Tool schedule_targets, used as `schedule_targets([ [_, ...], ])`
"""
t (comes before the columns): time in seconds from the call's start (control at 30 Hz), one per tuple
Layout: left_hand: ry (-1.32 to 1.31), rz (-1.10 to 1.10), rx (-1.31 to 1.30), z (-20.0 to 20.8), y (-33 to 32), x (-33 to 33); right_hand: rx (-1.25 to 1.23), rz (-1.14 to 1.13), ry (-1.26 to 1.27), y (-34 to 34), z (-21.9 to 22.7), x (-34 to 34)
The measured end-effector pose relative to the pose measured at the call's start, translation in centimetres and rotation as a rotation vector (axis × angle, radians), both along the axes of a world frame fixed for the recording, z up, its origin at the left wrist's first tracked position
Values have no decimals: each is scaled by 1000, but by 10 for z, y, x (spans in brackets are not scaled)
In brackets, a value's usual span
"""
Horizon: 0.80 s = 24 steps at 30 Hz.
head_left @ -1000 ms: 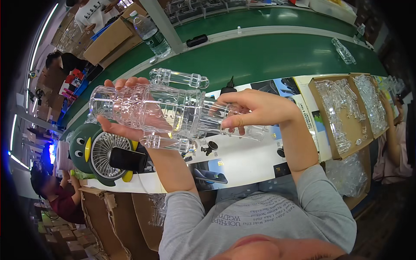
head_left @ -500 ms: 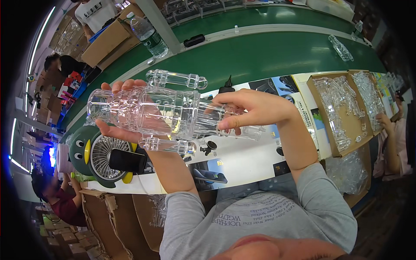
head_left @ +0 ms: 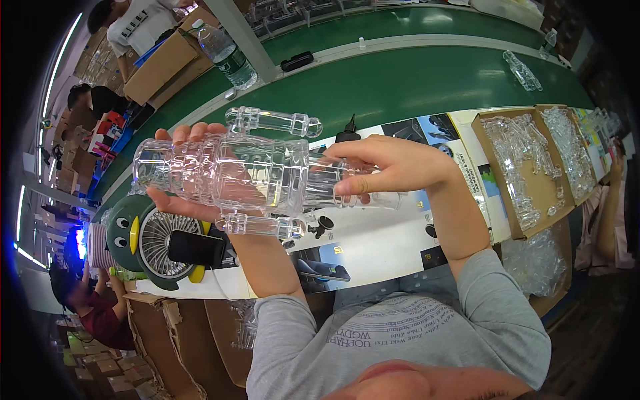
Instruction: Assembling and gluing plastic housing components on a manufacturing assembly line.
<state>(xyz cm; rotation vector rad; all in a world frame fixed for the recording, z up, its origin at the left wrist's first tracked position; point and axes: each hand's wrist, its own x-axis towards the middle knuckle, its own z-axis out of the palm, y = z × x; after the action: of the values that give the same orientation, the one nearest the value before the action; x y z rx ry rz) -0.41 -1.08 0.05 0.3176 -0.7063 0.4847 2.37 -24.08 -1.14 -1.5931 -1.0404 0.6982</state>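
A large clear plastic model shaped like a rocket lies level across my hands above the table. My left hand cradles its wide left part from beneath, fingers wrapped up over the far side and thumb along the near side. The palm shows through the plastic. Around the narrower right end, my right hand closes its thumb and fingers. One slim clear side tube sits along the model's far side and another side tube along its near side.
A green penguin-shaped fan stands at the left, a black phone-like slab before it. Cardboard trays of clear parts are at the right. A water bottle stands far left; a clear piece lies far right. Other people are around.
The model's narrow right end has shifted slightly within my right hand; my left hand stays nearly still. At the right, a co-worker's hand has drawn away from the trays.
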Motion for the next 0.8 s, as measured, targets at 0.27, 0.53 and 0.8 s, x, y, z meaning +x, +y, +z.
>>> schedule_targets([
  [0.27, 187, 213, 79, 1, 14, 2, -19, -245, -106, 14, -4, -2],
  [0.53, 292, 107, 14, -3, 26, 8, 67, -185, 36, 15, 3, -14],
  [0.8, 238, 182, 130, 0, 32, 10, 199, -196, -71, 26, 1, -31],
])
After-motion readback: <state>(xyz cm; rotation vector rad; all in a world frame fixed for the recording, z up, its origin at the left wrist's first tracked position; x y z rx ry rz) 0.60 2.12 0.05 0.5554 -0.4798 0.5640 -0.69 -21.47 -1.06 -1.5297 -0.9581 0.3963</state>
